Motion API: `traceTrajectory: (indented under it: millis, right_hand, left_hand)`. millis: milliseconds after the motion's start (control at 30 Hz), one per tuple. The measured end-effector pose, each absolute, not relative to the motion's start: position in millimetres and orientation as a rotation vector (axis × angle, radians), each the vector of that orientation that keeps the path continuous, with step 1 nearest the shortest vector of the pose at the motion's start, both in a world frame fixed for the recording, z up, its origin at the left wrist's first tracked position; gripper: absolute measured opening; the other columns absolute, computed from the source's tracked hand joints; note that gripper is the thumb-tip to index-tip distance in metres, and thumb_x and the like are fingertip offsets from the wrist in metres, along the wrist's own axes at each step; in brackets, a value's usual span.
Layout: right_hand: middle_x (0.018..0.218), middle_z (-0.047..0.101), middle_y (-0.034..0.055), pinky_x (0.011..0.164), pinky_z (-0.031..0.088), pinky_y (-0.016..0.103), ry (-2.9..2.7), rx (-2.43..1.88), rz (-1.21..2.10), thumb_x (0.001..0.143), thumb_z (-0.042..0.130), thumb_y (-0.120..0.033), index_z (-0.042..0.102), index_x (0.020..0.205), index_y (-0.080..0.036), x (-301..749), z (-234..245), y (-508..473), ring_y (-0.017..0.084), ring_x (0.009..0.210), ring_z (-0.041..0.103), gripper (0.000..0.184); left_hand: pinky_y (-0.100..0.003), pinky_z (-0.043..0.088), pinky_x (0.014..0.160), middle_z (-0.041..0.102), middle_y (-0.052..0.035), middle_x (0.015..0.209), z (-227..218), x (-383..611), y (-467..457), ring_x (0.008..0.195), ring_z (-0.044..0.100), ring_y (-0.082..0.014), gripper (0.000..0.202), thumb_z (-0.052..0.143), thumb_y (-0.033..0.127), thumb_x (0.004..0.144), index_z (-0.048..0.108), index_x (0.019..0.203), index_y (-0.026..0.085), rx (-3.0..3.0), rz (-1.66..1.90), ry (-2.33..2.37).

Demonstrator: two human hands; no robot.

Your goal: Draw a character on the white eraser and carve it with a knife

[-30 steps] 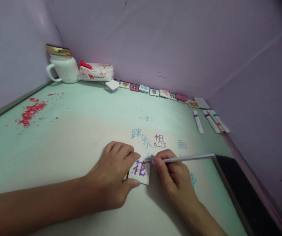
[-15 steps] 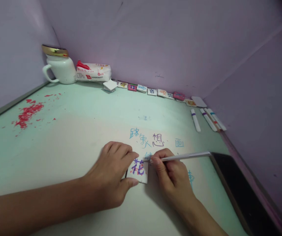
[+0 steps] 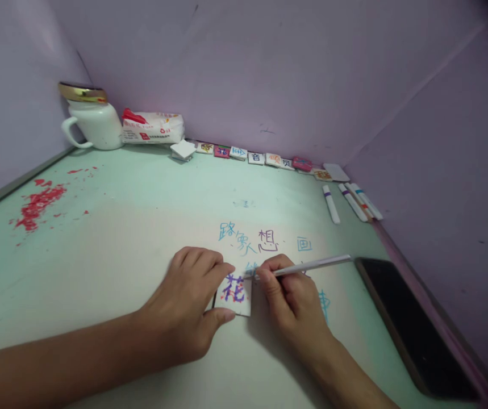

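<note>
A small white square tile [image 3: 244, 305], marked with a purple character and red specks, lies on the table. My left hand [image 3: 195, 304] grips it at the left, thumb on the lower edge and forefinger at the upper edge. Pinched in the fingers of my right hand [image 3: 292, 301] is a slim silver pen-shaped tool [image 3: 318, 263]. Its thin tip reaches the tile's upper right corner; whether it touches the surface, I cannot tell. Blue and purple characters are drawn on the table [image 3: 133, 255] beyond my hands.
A dark phone [image 3: 414, 324] lies at the right. Several white markers [image 3: 331, 204] sit at the back right. Along the wall stand a lidded white mug [image 3: 96, 126], a tissue pack [image 3: 154, 128] and a row of lettered tiles [image 3: 255, 158]. Red crumbs [image 3: 39, 205] are scattered at the left.
The view has shifted slightly, so things appear a little further left. The tool's rear end has swung slightly up and away from the phone. Both hands keep their hold.
</note>
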State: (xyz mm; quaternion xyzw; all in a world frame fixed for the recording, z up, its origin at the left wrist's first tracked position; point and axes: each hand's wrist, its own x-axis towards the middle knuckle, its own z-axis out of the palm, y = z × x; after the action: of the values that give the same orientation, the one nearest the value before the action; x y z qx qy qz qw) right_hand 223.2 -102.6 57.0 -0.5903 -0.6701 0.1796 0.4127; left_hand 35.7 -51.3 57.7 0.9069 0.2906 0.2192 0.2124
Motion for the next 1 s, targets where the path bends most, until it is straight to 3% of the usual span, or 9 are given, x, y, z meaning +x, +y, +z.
traceTrajectory:
  millis: [367,600,1000]
  right_hand:
    - [0.064,0.053,-0.0029,0.049,0.036,0.018,-1.664,-1.471,0.427,0.091,0.043,-0.017,0.051,0.072,-0.017,223,56,-103,0.006,0.051,0.048,0.021]
    - [0.058,0.045,-0.0063,0.045,0.033,0.021,-1.457,-1.462,0.597,0.095,0.042,-0.027,0.050,0.074,-0.019,223,50,-105,0.006,0.044,0.041,0.023]
    - [0.071,0.056,-0.0017,0.052,0.038,0.018,-1.572,-1.442,0.451,0.092,0.044,-0.021,0.050,0.067,-0.019,216,51,-105,0.006,0.055,0.051,0.026]
  left_hand:
    - [-0.047,0.034,0.086,0.053,-0.0087,0.105,55,33,-51,0.096,0.048,-0.0269,0.038,0.057,0.021,0.078,0.050,0.115,0.017,2.547,0.645,0.794]
    - [-0.047,0.035,0.088,0.053,-0.0097,0.105,53,34,-52,0.097,0.048,-0.0276,0.037,0.058,0.022,0.077,0.052,0.112,0.016,2.544,0.667,0.822]
    - [-0.047,0.037,0.085,0.055,-0.0080,0.099,55,36,-52,0.093,0.048,-0.0268,0.040,0.065,0.024,0.070,0.056,0.108,0.018,2.516,0.628,0.877]
